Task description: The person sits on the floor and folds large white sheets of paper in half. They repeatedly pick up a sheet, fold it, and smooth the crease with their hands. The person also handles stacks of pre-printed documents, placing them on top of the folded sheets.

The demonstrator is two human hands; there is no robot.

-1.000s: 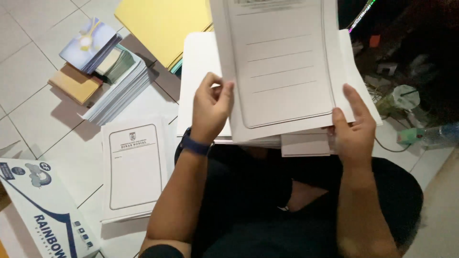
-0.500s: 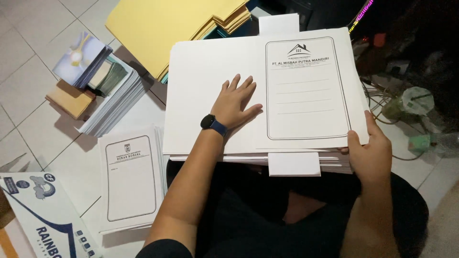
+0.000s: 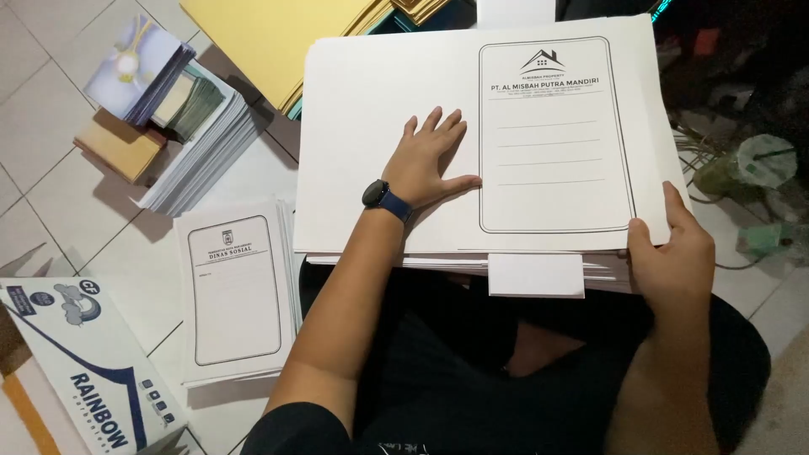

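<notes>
A large white folder sheet with a black-framed printed panel on its right half lies open and flat on a stack of like sheets across my lap. My left hand, a dark watch on its wrist, presses flat on the sheet's middle, fingers spread, just left of the framed panel. My right hand grips the lower right corner of the sheet and stack, thumb on top. A small white tab sticks out under the stack's near edge.
On the tiled floor to the left lies a pile of folded white folders with a framed front. Behind it are a stack of white paper, a tan box, yellow sheets and a paper wrapper. Cables and clutter sit at right.
The sheet, held up and folded a second ago, has been opened and laid flat on the stack. My left hand moved from its edge to press on its middle.
</notes>
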